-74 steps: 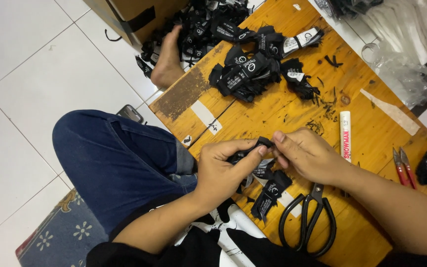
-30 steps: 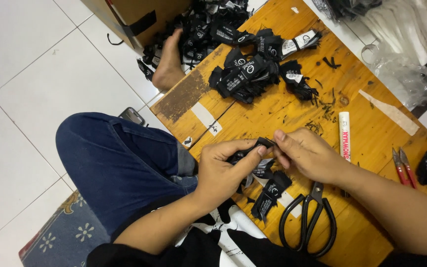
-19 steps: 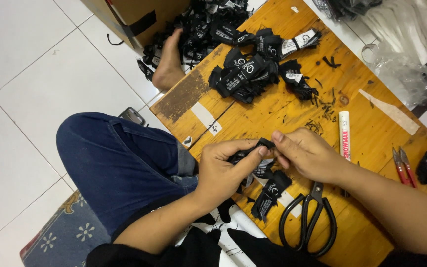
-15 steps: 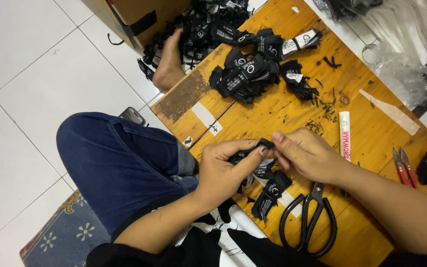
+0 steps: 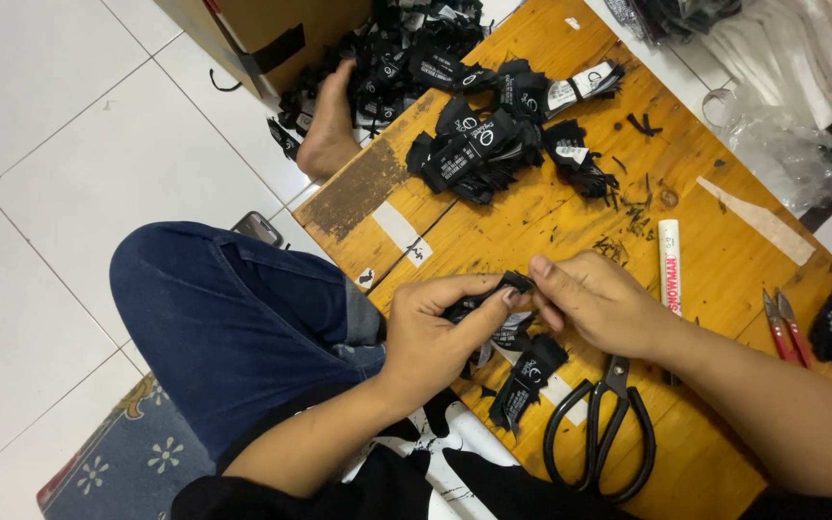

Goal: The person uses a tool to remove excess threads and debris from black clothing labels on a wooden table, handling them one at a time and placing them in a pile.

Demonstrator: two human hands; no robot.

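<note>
Seen from my head camera, I sat on the floor at a low wooden table, one knee in blue jeans raised beside it. My left hand was closed, thumb and fingertips clamped on a small black fabric label held just above the table's near edge. My right hand met it from the other side, its fingertips pinched together on the same label, so both hands touched at that one piece. Directly below my hands lay a few more black labels, and just beside them black-handled scissors rested flat on the wood. A white marker lay near my right wrist, with red-handled snips farther right. A larger heap of black labels sat at the table's far end, well apart from my hands, beside my bare foot.
</note>
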